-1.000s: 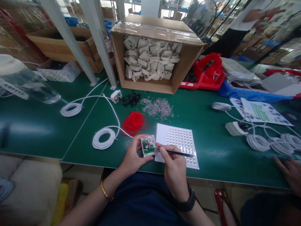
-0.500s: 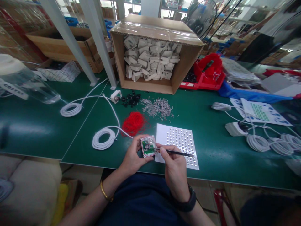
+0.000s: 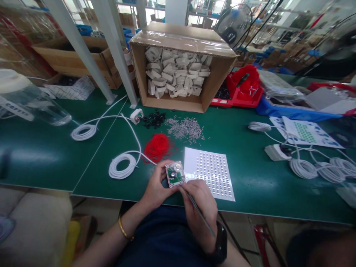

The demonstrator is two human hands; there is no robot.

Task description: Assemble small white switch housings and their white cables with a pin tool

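Green board (image 3: 174, 179): left hand (image 3: 156, 188) holds 1, right hand (image 3: 204, 202) 1 tool (image 3: 199, 211).

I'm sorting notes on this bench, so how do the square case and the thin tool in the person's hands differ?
The square case is squat and broad, while the thin tool is long and narrow. The case is open toward the camera, showing a green board; the tool slants across the palm side. The case sits in the left hand, the tool in the right hand. Both are held in bare hands.
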